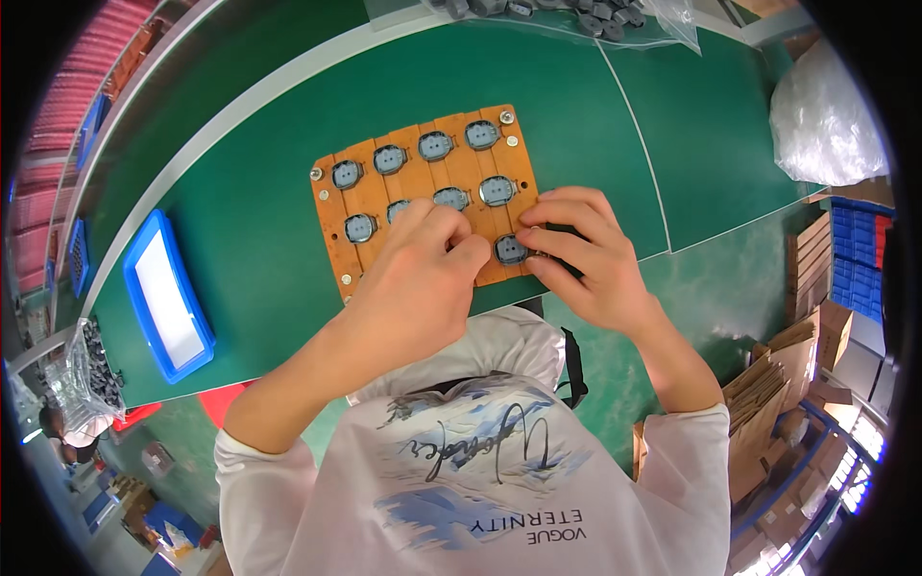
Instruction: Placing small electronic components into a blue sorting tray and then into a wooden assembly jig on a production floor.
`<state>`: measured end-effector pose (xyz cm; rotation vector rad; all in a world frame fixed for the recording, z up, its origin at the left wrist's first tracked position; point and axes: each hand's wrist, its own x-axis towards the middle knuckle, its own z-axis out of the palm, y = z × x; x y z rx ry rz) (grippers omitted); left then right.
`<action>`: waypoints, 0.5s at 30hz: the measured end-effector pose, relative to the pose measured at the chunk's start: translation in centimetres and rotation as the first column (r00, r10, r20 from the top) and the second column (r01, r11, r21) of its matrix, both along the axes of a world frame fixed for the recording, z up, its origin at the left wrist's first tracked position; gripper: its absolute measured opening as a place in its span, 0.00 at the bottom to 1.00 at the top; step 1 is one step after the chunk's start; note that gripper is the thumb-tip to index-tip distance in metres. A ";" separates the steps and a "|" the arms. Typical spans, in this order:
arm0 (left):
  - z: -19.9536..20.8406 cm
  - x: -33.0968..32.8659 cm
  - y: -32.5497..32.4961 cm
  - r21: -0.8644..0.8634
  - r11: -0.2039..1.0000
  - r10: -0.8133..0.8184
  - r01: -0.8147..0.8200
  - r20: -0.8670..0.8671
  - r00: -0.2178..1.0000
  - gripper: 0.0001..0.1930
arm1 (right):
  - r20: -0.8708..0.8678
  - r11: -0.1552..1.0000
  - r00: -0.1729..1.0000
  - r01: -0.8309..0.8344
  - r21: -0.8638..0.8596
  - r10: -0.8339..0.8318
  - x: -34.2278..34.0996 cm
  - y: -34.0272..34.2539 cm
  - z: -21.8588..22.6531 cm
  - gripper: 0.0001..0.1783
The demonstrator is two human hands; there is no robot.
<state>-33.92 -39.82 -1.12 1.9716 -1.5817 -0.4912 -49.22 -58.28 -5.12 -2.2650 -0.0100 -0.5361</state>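
An orange-brown fixture board (419,192) with metal screws at its corners lies on the green table. Several grey oval connector-like plastic parts sit in it in rows, one of them a grey part (435,146) in the back row. My left hand (423,264) reaches over the board's front half, its fingers curled and pressed together. Whatever its fingertips hold is hidden, and the hand covers part of the front row. At the board's right front corner, my right hand (586,254) has thumb and fingertips closed at the right edge of a grey connector part (510,250).
A blue-rimmed tray (208,348) with a white bottom lies on the left of the table (259,211). Clear bags with dark parts (605,17) are at the back and far left. A stuffed clear plastic bag (826,120) stands at right, above blue crates (855,259) and cardboard (759,394).
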 end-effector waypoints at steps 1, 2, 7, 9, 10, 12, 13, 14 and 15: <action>0.0 0.0 0.0 -0.002 1.000 0.004 -0.004 0.004 1.000 0.13 | 0.007 1.000 1.000 0.001 0.000 -0.001 0.0 0.0 -0.1 0.15; -0.1 -0.1 0.0 -0.004 1.000 0.010 -0.010 0.008 1.000 0.12 | 0.014 1.000 1.000 0.003 0.005 -0.003 0.0 0.1 -0.2 0.15; 0.3 -0.6 0.3 -0.003 0.999 0.037 -0.037 -0.056 0.998 0.14 | 0.039 1.000 0.999 0.005 -0.006 -0.004 -0.3 0.1 -0.6 0.16; 0.2 -0.6 0.7 0.007 0.998 0.063 -0.063 -0.126 0.990 0.14 | 0.037 1.000 0.999 0.027 0.005 -0.027 -0.5 0.3 -0.6 0.17; -0.8 -0.6 1.2 -0.088 0.995 0.037 -0.036 0.006 0.999 0.16 | 0.026 0.999 0.999 0.045 0.015 -0.045 -0.6 0.5 -0.6 0.17; -1.5 -0.7 1.7 -0.171 0.985 0.031 -0.005 0.149 0.988 0.18 | 0.045 0.999 0.999 0.010 -0.047 -0.008 -0.7 0.5 -0.6 0.18; -1.6 -0.8 1.7 -0.161 0.987 0.022 0.009 0.188 0.982 0.19 | 0.053 0.993 0.998 -0.020 -0.115 0.026 -0.8 0.5 -0.5 0.19; -1.4 -0.8 1.9 -0.158 0.987 0.021 0.016 0.231 0.973 0.20 | 0.067 0.992 0.997 -0.029 -0.119 0.037 -0.6 0.6 -0.1 0.19; -1.2 -0.8 2.1 -0.162 0.987 0.033 0.007 0.244 0.969 0.20 | 0.048 0.983 0.998 -0.024 -0.184 0.033 -0.4 0.8 0.3 0.20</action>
